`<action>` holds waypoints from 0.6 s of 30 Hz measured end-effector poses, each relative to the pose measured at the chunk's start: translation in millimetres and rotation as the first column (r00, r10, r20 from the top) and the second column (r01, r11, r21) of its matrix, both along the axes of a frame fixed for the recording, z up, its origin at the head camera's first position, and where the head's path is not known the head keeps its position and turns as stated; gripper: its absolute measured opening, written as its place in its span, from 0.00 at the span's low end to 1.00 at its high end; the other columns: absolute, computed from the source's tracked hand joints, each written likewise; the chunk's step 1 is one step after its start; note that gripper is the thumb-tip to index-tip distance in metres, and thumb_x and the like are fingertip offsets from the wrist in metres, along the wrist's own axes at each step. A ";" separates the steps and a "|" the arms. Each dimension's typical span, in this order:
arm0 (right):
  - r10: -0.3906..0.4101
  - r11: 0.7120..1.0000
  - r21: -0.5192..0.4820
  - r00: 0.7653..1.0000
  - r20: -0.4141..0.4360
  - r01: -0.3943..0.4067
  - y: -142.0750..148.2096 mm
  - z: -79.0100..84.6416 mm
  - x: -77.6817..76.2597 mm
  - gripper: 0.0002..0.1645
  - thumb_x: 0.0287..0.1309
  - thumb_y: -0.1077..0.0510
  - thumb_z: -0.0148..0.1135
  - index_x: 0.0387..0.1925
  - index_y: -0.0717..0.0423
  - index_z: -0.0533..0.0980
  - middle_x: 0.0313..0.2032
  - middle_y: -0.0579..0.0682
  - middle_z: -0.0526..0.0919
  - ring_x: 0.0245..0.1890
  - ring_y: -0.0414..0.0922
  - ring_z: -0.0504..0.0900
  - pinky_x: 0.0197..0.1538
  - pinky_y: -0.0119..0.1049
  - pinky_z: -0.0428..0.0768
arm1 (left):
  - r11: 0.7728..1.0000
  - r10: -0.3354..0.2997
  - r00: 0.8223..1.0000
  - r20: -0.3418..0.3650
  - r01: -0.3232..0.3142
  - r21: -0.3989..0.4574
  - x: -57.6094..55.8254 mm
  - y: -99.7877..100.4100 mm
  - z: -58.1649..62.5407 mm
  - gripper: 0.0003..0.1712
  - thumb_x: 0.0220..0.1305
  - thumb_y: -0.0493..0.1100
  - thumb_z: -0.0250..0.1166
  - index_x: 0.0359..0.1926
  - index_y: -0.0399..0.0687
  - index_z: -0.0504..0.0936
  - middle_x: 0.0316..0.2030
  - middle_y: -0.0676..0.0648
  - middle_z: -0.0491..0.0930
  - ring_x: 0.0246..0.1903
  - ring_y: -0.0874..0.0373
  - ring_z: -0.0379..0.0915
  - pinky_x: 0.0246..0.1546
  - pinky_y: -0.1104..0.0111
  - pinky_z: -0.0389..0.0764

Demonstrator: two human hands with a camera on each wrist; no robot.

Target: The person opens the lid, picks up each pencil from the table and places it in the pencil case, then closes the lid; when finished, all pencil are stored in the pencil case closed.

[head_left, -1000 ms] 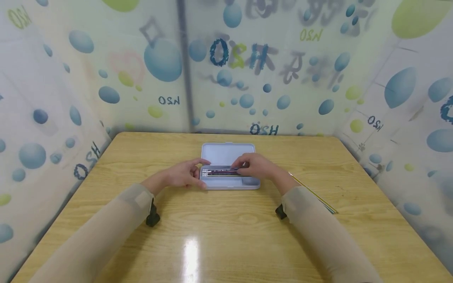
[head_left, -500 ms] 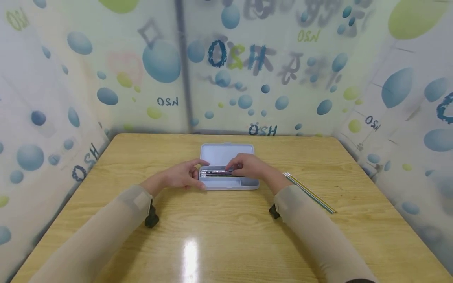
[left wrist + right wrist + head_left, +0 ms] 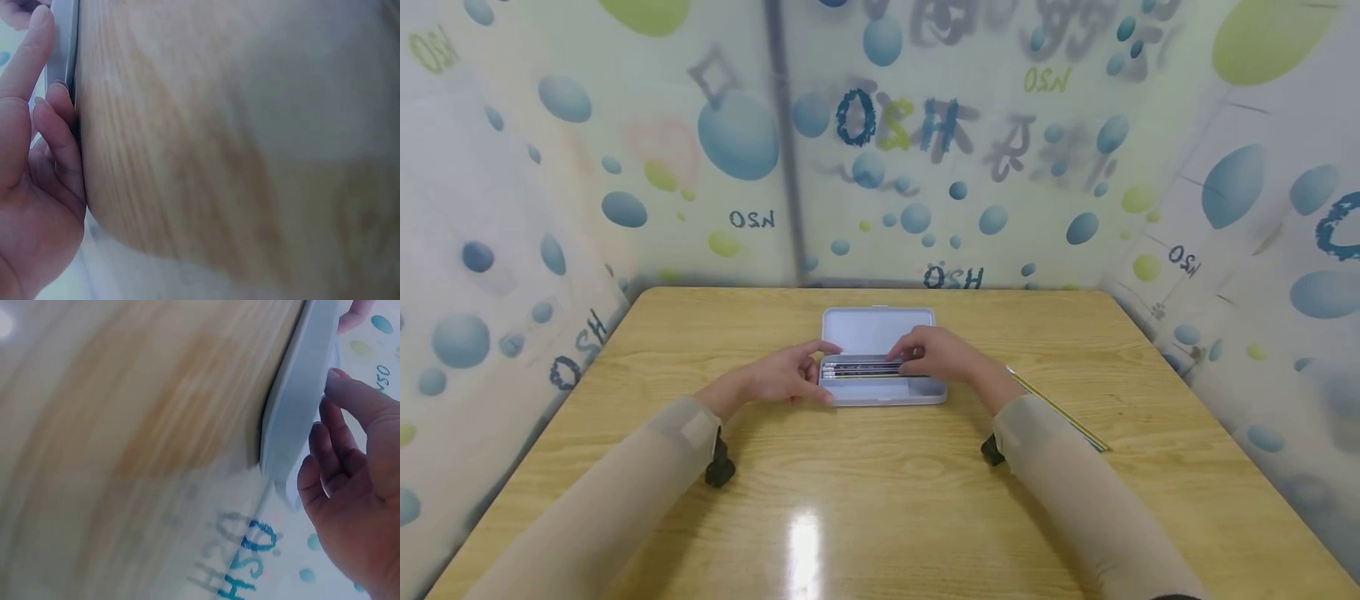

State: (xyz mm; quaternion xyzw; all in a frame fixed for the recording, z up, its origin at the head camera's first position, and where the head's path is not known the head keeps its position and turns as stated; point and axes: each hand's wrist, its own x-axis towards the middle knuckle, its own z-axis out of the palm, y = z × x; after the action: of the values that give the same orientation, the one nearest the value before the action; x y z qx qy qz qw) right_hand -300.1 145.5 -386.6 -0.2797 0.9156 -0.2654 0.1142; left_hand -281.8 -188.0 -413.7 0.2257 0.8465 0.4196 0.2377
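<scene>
A pale grey-lilac pencil case lies on the table, its lid tilted back. Several pencils with pale ends lie side by side in its long rear compartment. My left hand grips the case's left end, thumb at the front corner and index finger by the hinge side. In the left wrist view, its other fingers curl beside the case wall. My right hand reaches in from the right, fingertips down at the pencils. Whether thumb and fingers pinch a pencil is hidden behind the case wall in the right wrist view.
A yellow pencil and a teal one lie together slantwise on the wooden table, right of the case and partly behind the right forearm. Patterned curtains close in the back and both sides of the table.
My right hand shifted a little left over the pencils, then back right. The pencils in the case now lie slightly differently. My left hand keeps its hold on the case.
</scene>
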 end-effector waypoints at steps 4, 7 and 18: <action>-0.021 1.000 -0.011 1.000 -0.007 0.021 18.3 4.1 4.9 0.12 0.74 0.57 0.71 0.55 0.46 0.90 0.48 0.48 0.87 0.49 0.46 0.82 0.56 0.44 0.82 | 1.000 -0.003 1.000 0.005 0.003 0.010 1.2 -0.3 0.1 0.52 0.68 0.49 0.80 0.84 0.51 0.61 0.36 0.47 0.76 0.30 0.55 0.68 0.28 0.68 0.72; -0.046 0.999 -0.027 0.999 -0.010 0.046 35.8 8.0 9.6 0.13 0.74 0.56 0.70 0.56 0.48 0.89 0.49 0.48 0.89 0.50 0.47 0.83 0.56 0.44 0.82 | 1.000 -0.003 1.000 0.000 0.003 0.005 0.8 -0.3 -0.2 0.52 0.68 0.49 0.80 0.84 0.52 0.62 0.35 0.48 0.76 0.30 0.56 0.68 0.28 0.68 0.73; -0.155 0.985 -0.077 0.988 0.000 0.154 119.8 8.8 26.4 0.16 0.74 0.54 0.71 0.58 0.56 0.88 0.48 0.51 0.89 0.47 0.46 0.82 0.50 0.41 0.81 | 1.000 0.002 1.000 -0.003 -0.002 -0.005 -1.5 -1.3 -1.2 0.52 0.67 0.50 0.81 0.84 0.56 0.62 0.36 0.48 0.78 0.30 0.56 0.69 0.29 0.68 0.73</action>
State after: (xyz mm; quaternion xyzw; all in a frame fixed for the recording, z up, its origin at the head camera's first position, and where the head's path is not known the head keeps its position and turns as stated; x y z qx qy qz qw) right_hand -273.7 265.4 -377.8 -0.2130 0.9239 -0.3077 0.0795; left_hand -283.3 -189.3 -414.9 0.2248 0.8481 0.4176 0.2362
